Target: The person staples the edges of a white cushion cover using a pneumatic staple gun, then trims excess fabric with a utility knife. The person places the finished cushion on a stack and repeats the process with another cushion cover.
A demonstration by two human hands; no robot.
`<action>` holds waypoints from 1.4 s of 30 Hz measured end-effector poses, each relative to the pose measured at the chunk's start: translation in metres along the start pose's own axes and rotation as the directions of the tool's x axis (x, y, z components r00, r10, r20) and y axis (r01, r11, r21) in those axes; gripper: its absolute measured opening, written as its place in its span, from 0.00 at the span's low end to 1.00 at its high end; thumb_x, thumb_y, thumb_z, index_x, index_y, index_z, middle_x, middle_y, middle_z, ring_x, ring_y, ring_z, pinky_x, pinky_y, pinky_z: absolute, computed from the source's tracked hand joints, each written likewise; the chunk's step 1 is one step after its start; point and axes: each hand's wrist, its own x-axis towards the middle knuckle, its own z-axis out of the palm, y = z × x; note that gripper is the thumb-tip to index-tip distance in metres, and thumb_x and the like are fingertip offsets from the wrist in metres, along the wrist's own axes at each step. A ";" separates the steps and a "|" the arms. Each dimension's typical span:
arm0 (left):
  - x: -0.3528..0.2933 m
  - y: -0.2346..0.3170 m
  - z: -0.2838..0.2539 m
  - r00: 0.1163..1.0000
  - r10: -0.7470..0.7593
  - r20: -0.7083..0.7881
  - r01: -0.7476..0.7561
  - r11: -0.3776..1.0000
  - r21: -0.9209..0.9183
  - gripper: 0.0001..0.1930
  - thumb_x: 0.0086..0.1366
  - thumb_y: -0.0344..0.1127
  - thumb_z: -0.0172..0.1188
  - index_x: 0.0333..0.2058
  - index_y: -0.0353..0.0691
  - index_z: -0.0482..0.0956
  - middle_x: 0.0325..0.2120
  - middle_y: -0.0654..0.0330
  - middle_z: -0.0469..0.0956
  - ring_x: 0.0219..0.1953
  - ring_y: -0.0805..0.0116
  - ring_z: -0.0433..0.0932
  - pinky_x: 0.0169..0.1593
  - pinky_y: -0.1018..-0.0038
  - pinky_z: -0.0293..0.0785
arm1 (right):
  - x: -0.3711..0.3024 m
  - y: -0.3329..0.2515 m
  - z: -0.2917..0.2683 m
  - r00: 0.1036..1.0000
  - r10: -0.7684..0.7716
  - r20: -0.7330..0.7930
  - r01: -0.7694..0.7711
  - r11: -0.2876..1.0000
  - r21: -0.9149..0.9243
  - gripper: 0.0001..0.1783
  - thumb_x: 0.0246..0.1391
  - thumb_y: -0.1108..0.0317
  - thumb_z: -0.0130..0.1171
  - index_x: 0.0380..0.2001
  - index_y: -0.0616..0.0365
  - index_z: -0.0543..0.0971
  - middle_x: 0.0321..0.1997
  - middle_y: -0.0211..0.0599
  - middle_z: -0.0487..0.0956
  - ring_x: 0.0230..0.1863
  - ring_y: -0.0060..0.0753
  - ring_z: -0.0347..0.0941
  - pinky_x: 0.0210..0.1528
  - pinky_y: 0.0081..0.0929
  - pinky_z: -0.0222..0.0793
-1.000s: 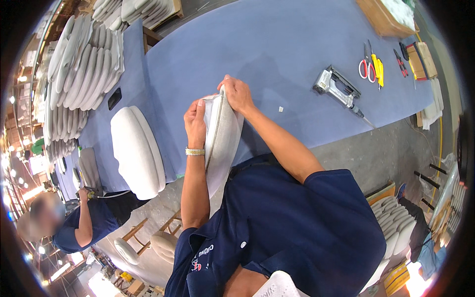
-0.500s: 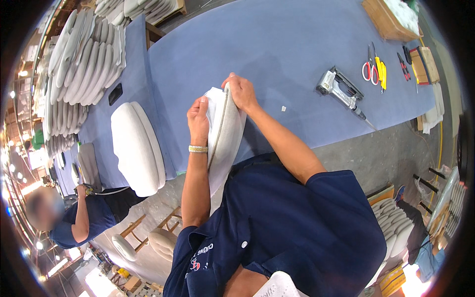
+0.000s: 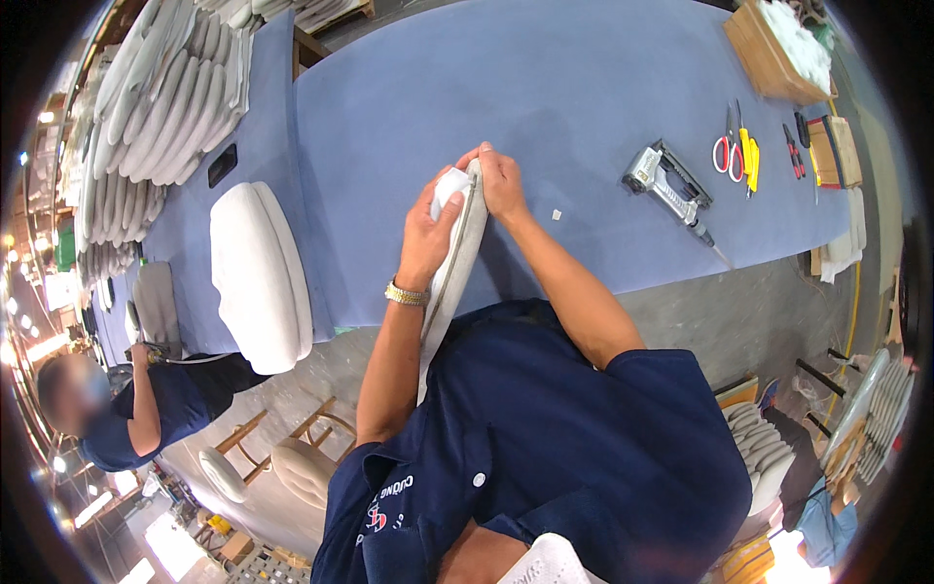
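Observation:
A light grey upholstered cushion (image 3: 468, 241) stands on its edge in front of my body, its lower end against my shirt. A dark seam line runs down its length. White material (image 3: 449, 186) shows at its upper left end. My left hand (image 3: 431, 232) is closed on that side, thumb pressed to the white material. My right hand (image 3: 502, 185) grips the upper right edge, its fingertips near the left hand's at the top. The cushion's far side is hidden.
Right on the blue table (image 3: 409, 88) lie a staple gun (image 3: 669, 182), scissors (image 3: 728, 156), a yellow-handled tool (image 3: 749, 161) and pliers (image 3: 794, 151). Two cushions (image 3: 258, 277) and a phone (image 3: 223, 165) lie left, near stacked cushions (image 3: 180, 107). A co-worker (image 3: 141, 409) stands lower left.
My left hand has moved right and wrapped further over the cushion's upper end. The cushion has turned more edge-on, and my right hand has shifted slightly right.

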 end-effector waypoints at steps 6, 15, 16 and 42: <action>-0.006 0.004 0.007 0.996 -0.002 0.087 -0.022 0.962 0.271 0.27 0.70 0.45 0.65 0.60 0.33 0.75 0.47 0.49 0.84 0.49 0.62 0.83 0.54 0.67 0.76 | -0.002 0.005 -0.012 1.000 -0.012 0.021 0.012 1.000 0.002 0.32 0.73 0.52 0.38 0.30 0.62 0.85 0.24 0.36 0.81 0.28 0.29 0.75 0.35 0.32 0.71; 0.014 0.014 -0.001 0.976 0.063 0.208 -0.155 0.874 0.461 0.18 0.70 0.43 0.62 0.53 0.39 0.81 0.32 0.46 0.85 0.33 0.49 0.86 0.40 0.60 0.79 | 0.000 0.003 -0.027 0.995 0.009 0.096 -0.010 1.000 0.009 0.31 0.74 0.53 0.37 0.34 0.62 0.86 0.29 0.39 0.83 0.30 0.31 0.76 0.37 0.33 0.71; 0.018 0.016 0.000 0.973 0.070 0.218 -0.171 0.856 0.487 0.18 0.70 0.43 0.62 0.52 0.39 0.81 0.32 0.46 0.85 0.33 0.46 0.85 0.39 0.59 0.79 | 0.000 -0.001 -0.031 0.996 -0.011 0.085 0.018 0.997 -0.080 0.28 0.74 0.54 0.40 0.36 0.62 0.86 0.33 0.41 0.83 0.33 0.33 0.77 0.39 0.33 0.72; 0.052 -0.009 0.053 0.974 0.026 0.226 -0.146 0.833 0.534 0.16 0.62 0.36 0.62 0.48 0.44 0.87 0.28 0.48 0.86 0.32 0.46 0.84 0.41 0.54 0.80 | 0.036 -0.119 -0.089 0.776 0.286 0.562 0.456 0.360 -0.814 0.13 0.50 0.61 0.68 0.34 0.57 0.87 0.31 0.47 0.85 0.32 0.54 0.81 0.39 0.44 0.76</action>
